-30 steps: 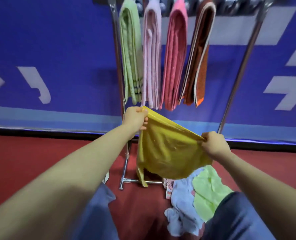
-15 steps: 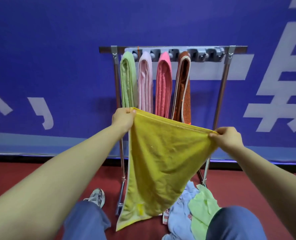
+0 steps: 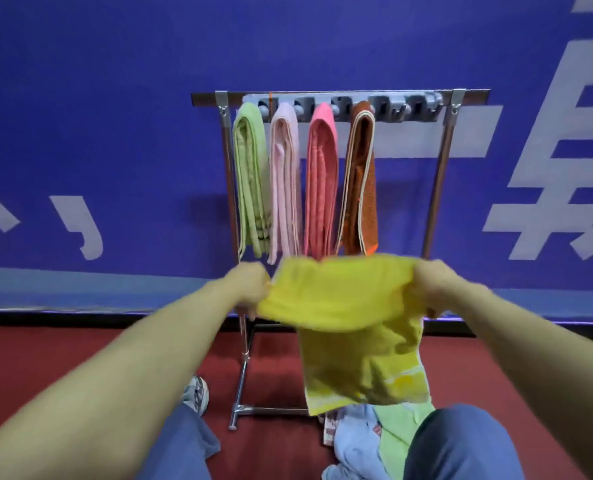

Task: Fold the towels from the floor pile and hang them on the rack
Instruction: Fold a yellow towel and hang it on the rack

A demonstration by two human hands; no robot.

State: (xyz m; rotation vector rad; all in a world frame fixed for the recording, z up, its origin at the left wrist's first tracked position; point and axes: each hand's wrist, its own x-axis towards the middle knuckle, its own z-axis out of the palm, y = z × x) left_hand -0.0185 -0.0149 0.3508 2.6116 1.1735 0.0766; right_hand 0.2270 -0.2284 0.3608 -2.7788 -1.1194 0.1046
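Note:
I hold a yellow towel (image 3: 350,317) stretched in front of me, blurred by motion. My left hand (image 3: 250,287) grips its left top edge and my right hand (image 3: 430,285) grips its right top edge. The upper part lies doubled over between my hands, and a lower flap hangs down on the right. Behind it stands a metal rack (image 3: 440,188) with several folded towels over its bar: green (image 3: 251,181), pale pink (image 3: 284,185), coral (image 3: 321,181) and brown (image 3: 361,181). The floor pile (image 3: 364,445) of light blue and light green towels lies between my knees.
The rack stands against a blue wall with white lettering (image 3: 80,133) on a red floor (image 3: 45,358). The right part of the rack's bar (image 3: 409,105) carries no towel. My shoe (image 3: 196,393) sits left of the rack's foot.
The towel hung open as one sheet between my hands; now its top part is doubled over between them and only a shorter flap hangs down on the right.

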